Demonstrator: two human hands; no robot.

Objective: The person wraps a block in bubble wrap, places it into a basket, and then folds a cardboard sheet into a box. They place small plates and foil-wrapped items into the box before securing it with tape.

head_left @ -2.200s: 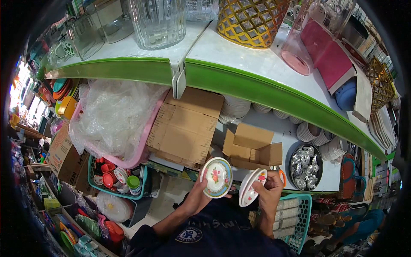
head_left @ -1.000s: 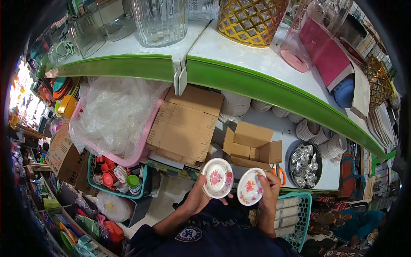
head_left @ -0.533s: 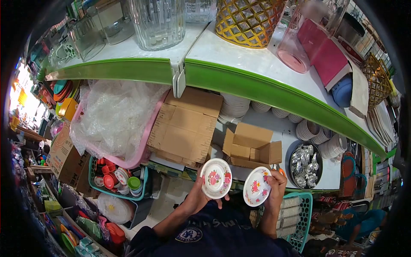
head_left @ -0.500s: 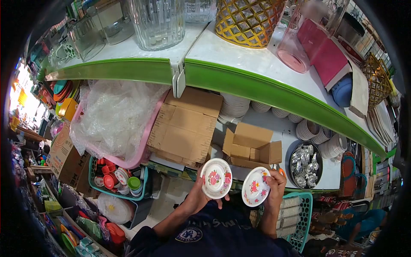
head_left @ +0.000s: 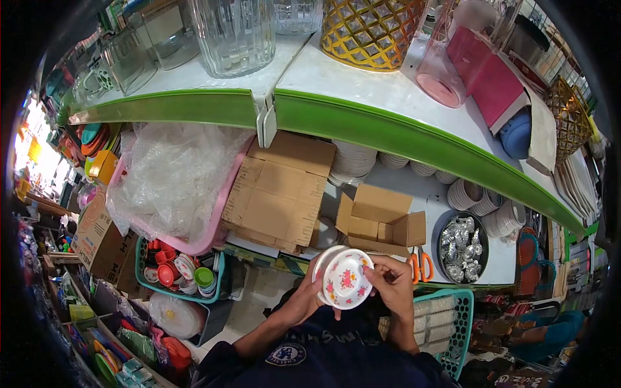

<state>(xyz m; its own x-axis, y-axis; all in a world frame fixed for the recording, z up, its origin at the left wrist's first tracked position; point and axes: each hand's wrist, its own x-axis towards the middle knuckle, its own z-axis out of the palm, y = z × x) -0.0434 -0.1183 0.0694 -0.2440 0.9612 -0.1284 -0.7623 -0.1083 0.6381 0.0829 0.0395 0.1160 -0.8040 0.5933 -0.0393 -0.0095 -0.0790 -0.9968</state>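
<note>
A small white dish printed with pink flowers [head_left: 347,279] is pinched at its right rim by my right hand [head_left: 396,284]. Behind it, mostly covered, is a second white dish [head_left: 320,264], of which only the left and top rim shows. My left hand [head_left: 301,301] grips that rear dish from the left side. Both dishes overlap in front of my chest, tilted to face me. Just beyond them stands an opened small cardboard box [head_left: 381,213] on the lower shelf. Orange-handled scissors [head_left: 424,266] lie to the right of my right hand.
A green-edged upper shelf [head_left: 414,123] with glassware overhangs the lower one. Flattened cardboard [head_left: 275,194] and a pink tub of plastic wrap [head_left: 223,194] lie left. At right sit a black bowl of foil-like pieces [head_left: 446,275] and stacked white bowls [head_left: 462,194]. Baskets stand below.
My right hand has moved left, bringing its dish over the front of the other one. The scissors, partly hidden before, show more fully.
</note>
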